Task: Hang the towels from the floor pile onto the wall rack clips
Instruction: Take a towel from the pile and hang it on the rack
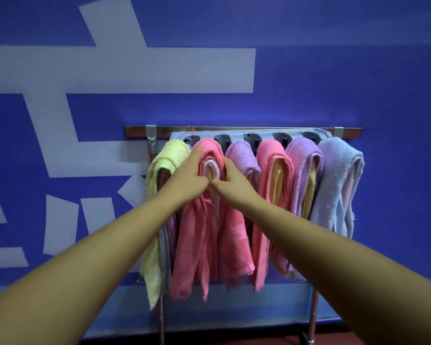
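Pink towel point(202, 235), second from my left on the rack point(249, 135), is the item in hand. It hangs folded over, with its long axis running 12 to 6 o'clock. The crown sits up under the clips point(225, 141) and the tails hang free at 6. A pale layer point(210, 168) shows inside the fold.

Hand state:
- Left hand point(184, 180) lies on the left flank of the fold. Its fingers point(196, 158) are straight, point to 1 o'clock and press the cloth. It grips nothing.
- Right hand point(237, 185) rests on the right flank, pointing to 11 o'clock. Its fingertips enter the gap beside the purple towel point(241, 155), so I cannot tell whether they curl round the edge or only press.
- The thumbs meet at the centre of the fold, below the pale layer.

Governing relation: the crown lies at 12 o'clock from both hands, in line with the long axis. The hands bracket the fold at its 9 and 3. The left reaches higher and is nearer the clips. I judge that a seating push must travel straight toward 12. A drift toward 10 would crowd the yellow towel point(154, 245), which hangs just beside.

Floor pile: not in view.
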### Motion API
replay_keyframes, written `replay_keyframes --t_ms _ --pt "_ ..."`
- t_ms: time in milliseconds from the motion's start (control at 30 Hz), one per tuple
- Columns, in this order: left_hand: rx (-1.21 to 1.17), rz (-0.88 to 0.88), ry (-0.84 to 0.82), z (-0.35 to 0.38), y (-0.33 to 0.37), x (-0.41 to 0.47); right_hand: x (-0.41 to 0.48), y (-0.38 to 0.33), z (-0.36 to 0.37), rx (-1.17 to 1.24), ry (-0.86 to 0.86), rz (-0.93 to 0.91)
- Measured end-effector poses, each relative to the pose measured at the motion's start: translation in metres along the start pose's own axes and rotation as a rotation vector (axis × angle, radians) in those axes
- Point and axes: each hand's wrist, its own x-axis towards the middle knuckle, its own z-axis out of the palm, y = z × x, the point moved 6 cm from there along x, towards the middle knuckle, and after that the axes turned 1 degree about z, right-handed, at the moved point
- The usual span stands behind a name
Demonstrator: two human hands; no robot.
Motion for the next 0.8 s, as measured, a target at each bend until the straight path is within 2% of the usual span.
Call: replay_keyframes --t_ms 67,200,367,467,600,700,800 --pt "-0.064 0.012 0.029 0.008 -0.010 -0.001 -0.005 0.006 0.002 0.067 0.021 -0.040" --pt "-0.167 -0.136 0.091 0.010 -0.020 -0.005 -0.006 0.012 -0.001 0.150 0.045 -0.048" --pt "0.018 -0.034 0.117 0.022 -0.034 -0.016 -0.012 0.018 -0.004 -0.123 0.049 -0.122" --pt "0.008 -0.041 0.139 0.026 -0.040 -0.025 -0.014 0.026 0.001 -0.122 0.041 -0.085" --pt "-0.037 -0.180 0.147 0.035 -0.056 -0.028 -0.016 0.038 0.011 -0.021 0.033 -0.007" --pt "0.096 -0.085 0.101 0.040 -0.062 -0.022 -0.018 0.044 0.014 0.051 0.056 0.006" --pt "0.179 -0.095 0.102 0.040 -0.071 -0.024 -0.020 0.048 0.014 -0.078 0.056 -0.031"
